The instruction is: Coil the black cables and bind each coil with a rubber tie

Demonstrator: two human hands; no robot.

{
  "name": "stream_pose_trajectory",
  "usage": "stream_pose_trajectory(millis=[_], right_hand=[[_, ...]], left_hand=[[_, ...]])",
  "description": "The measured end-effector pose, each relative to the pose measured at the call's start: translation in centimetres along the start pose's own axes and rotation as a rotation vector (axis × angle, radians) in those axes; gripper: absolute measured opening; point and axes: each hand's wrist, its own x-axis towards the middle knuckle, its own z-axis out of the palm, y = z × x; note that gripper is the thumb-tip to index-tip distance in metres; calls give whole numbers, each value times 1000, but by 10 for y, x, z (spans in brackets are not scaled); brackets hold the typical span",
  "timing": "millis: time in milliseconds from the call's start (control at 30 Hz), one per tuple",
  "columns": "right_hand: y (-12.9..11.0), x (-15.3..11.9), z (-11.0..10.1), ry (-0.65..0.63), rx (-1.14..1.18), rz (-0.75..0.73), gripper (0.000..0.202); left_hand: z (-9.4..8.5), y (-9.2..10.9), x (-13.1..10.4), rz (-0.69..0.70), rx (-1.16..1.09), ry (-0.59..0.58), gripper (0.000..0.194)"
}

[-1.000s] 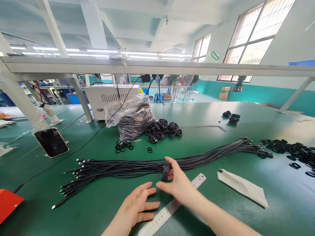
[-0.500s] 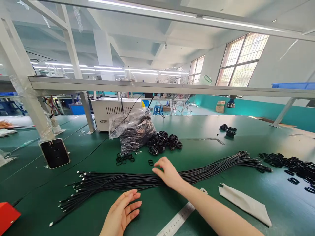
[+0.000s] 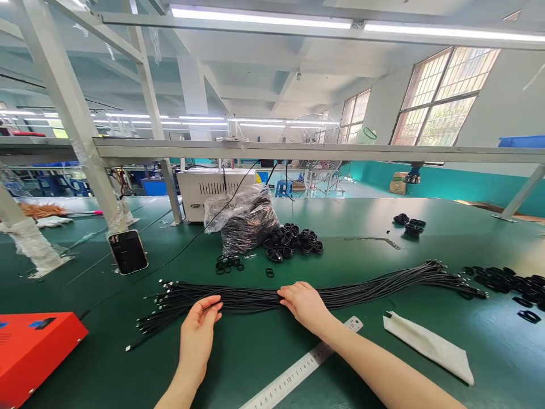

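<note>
A long bundle of black cables (image 3: 370,289) lies across the green table, its metal-tipped connectors spread at both ends. My right hand (image 3: 303,305) rests on the middle of the bundle, fingers curled over it and thumb at the near side. Farther left, my left hand (image 3: 199,332) has its fingertips and thumb closed at the bundle's near edge; what sits between them is partly hidden. A steel ruler (image 3: 293,375) lies diagonally, partly beneath my right forearm. Just behind the bundle is a small black ring-shaped piece (image 3: 269,272).
Coiled black cables (image 3: 293,241) sit beside a plastic bag of dark items (image 3: 249,227). Many black loops (image 3: 506,284) lie at right, near a folded white sheet (image 3: 430,346). A phone (image 3: 128,253) leans on a post; a red box (image 3: 38,352) stands at left.
My left hand has moved up and left to the cable bundle, its fingers closing. My right hand has settled onto the bundle. The view has shifted left, showing more of the red box.
</note>
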Motion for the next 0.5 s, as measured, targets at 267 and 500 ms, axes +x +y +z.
stream_pose_trajectory(millis=[267, 500], right_hand=[[-11, -4, -4, -69, 37, -3, 22], [20, 1, -15, -95, 45, 166, 45]], left_hand=[[-26, -9, 31, 200, 512, 63, 24], [-44, -21, 62, 268, 724, -5, 25]])
